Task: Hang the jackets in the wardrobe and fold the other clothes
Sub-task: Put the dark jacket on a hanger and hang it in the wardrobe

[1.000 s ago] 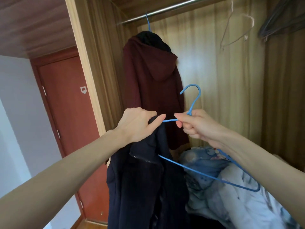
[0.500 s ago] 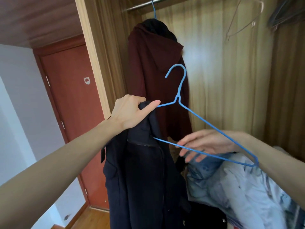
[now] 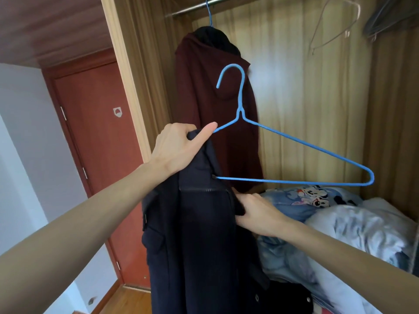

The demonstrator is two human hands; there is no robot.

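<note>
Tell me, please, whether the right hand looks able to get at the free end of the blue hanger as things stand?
Probably yes: the right hand grips the navy jacket just below the blue hanger, whose bare right end juts out with nothing in front; it would have to release the jacket first.

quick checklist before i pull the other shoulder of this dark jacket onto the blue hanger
1. Left hand grips the dark jacket and the blue hanger together at the top: ok.
2. One hanger arm is inside the jacket: ok, the wire vanishes into the fabric.
3. Other hanger arm is covered: not ok, it juts out bare to the right.
4. Right hand has hold of the jacket's edge: ok, fingers pinch the fabric.
5. Space on the rail beside the maroon hooded coat: ok, bare rail shows beside the coat.
6. Jacket hem clear of the clothes pile: cannot tell, hem out of view.
</note>
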